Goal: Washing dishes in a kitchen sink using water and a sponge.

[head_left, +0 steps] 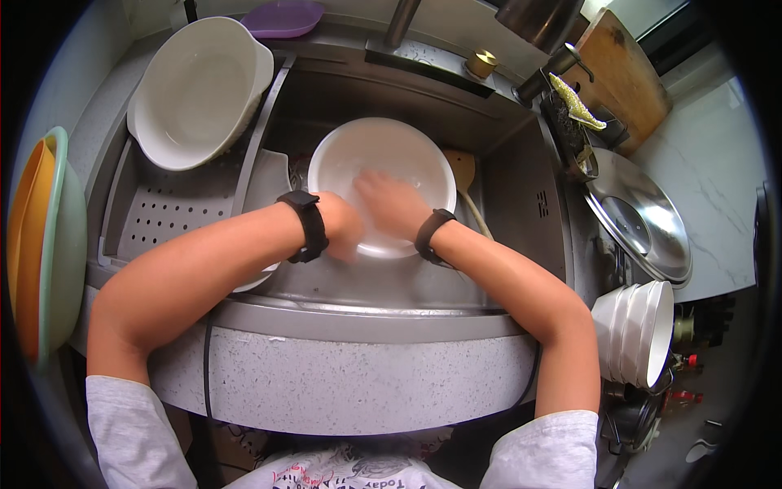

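A round white bowl [382, 143] stands in the stainless steel sink [421, 287], with what looks like cloudy liquid inside. My left hand [342, 226] is at the bowl's lower left rim, blurred, its fingers mostly hidden. My right hand [391, 205] reaches over the bowl's inside from the right, also blurred; whether it holds anything does not show. Both wrists wear black bands. A wooden spatula [462, 171] leans in the sink right of the bowl. At the left, a white dish [269, 177] lies partly behind my left forearm.
A white oval baking dish [198, 98] rests over the perforated tray [177, 214] on the left. Colored basins [67, 244] stand at far left. On the right are a steel lid [660, 214], stacked white bowls [632, 333] and a wooden cutting board [629, 73]. The faucet [400, 24] rises behind.
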{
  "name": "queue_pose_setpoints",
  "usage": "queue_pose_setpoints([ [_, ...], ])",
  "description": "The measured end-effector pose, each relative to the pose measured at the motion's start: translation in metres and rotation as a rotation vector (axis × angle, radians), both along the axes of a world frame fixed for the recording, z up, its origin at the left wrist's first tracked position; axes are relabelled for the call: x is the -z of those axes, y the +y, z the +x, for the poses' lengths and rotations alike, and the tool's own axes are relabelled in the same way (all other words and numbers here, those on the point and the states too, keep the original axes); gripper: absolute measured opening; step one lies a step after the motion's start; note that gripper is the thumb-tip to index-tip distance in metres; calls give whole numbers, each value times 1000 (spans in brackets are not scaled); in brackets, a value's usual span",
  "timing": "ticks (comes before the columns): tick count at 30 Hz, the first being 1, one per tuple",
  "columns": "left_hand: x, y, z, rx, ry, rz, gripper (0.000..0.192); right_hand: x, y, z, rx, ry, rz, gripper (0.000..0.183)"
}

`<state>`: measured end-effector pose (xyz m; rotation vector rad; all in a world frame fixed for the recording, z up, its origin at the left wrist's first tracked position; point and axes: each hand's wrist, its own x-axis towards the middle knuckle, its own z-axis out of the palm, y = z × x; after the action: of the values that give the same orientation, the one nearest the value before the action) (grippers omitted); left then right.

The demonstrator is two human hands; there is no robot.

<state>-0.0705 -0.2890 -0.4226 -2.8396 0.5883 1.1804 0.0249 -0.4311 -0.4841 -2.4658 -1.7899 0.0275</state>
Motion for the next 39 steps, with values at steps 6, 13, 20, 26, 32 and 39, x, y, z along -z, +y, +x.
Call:
queue_pose_setpoints([
  [6,4,3,2,20,8,-2,44,-5,11,4,59,122,-2,42],
  [13,5,3,1,15,-18,-44,44,-12,16,4,70,135,-4,36],
  [20,-6,2,-1,22,-16,-37,45,-16,15,3,65,141,-8,31],
  [26,-1,4,-1,15,-12,-57,45,-17,18,4,75,158,-38,31],
  [32,0,2,1,10,-4,-38,46,-20,16,6,59,179,-42,35],
  [39,-1,2,2,27,6,-23,46,-14,10,4,46,188,-2,47],
])
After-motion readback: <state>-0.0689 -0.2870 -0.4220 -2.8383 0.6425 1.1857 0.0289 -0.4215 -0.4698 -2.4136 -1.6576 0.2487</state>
